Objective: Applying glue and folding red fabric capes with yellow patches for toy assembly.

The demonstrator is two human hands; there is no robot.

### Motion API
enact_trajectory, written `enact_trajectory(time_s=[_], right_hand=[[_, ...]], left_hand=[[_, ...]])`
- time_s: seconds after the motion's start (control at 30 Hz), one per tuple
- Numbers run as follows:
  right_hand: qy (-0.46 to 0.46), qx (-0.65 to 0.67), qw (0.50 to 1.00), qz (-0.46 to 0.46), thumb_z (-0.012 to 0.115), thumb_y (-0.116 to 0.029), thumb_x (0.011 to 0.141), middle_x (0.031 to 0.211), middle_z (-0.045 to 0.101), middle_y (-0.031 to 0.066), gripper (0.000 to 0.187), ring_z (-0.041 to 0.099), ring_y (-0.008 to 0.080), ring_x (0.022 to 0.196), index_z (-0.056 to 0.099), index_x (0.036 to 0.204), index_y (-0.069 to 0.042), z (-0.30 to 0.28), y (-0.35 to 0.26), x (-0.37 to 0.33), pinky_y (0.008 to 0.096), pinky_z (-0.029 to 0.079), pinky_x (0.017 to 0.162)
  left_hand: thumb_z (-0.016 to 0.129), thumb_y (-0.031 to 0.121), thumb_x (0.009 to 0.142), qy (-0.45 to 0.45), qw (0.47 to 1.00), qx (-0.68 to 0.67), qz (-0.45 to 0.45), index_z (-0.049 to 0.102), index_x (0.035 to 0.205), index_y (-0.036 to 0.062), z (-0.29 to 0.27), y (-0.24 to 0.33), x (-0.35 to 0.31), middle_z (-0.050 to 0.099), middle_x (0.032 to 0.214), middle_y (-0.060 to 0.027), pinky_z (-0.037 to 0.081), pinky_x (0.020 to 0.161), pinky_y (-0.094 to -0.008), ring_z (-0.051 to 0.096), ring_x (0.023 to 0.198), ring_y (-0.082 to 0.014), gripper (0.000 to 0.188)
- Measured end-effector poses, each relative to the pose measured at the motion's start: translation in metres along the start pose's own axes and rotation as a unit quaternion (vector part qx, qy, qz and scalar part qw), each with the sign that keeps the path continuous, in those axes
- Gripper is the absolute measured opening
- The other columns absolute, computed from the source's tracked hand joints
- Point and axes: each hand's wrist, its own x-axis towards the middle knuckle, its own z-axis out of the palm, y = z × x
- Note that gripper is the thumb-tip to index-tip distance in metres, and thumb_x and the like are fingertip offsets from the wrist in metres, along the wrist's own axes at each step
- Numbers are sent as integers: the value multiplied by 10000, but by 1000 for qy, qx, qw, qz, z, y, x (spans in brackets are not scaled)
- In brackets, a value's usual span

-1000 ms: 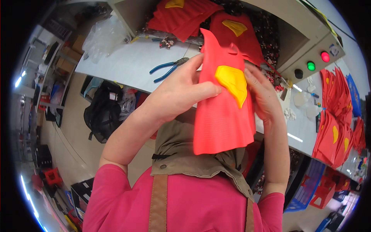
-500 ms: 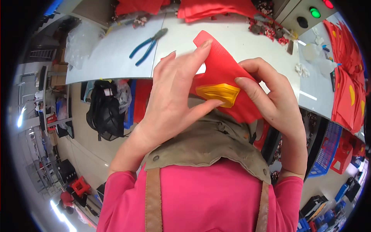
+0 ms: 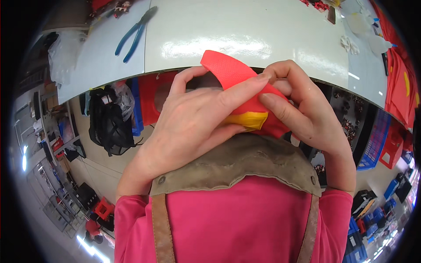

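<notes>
A soft red sheet-like piece with a textured surface and a yellow patch is held up between my two hands, just off the near edge of the bench. My left hand closes over its left side, index finger lying across the red toward the right hand's fingertips and thumb under the yellow patch. On the right side, my right hand pinches the edge between thumb and fingers. The lower part of the piece is partly covered by my hands and brown apron.
Blue-handled pliers lie on the white bench. Red sheets with yellow patches are stacked at the right, near crumpled white tissue. A black backpack is below the bench at left, a blue crate at right.
My left index finger has shifted from the piece's upper tip to its middle, close to my right fingertips. More of the yellow patch is covered. The view has shifted, showing the bench higher.
</notes>
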Motion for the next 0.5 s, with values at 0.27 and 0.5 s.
enact_trajectory(time_s=[0.27, 0.5], right_hand=[[-58, 7, 998, -17, 598, -23, 925, 1027, 677, 40, 413, 545, 48, 953, 412, 1294, 0, -5, -3, 0, 201, 426, 851], [-39, 17, 999, 14, 607, 0, 902, 979, 668, 13, 439, 547, 38, 919, 414, 1296, -10, -5, -7, 1, 185, 429, 818]], left_hand=[[789, 104, 716, 14, 999, 30, 21, 567, 1296, 161, -1, -5, -5, 691, 1038, -8, 282, 1022, -425, 650, 935, -189, 623], [800, 123, 703, 23, 997, 68, 25, 629, 1212, 162, 2, 1, 2, 689, 1029, -18, 332, 970, -411, 643, 937, -208, 539]])
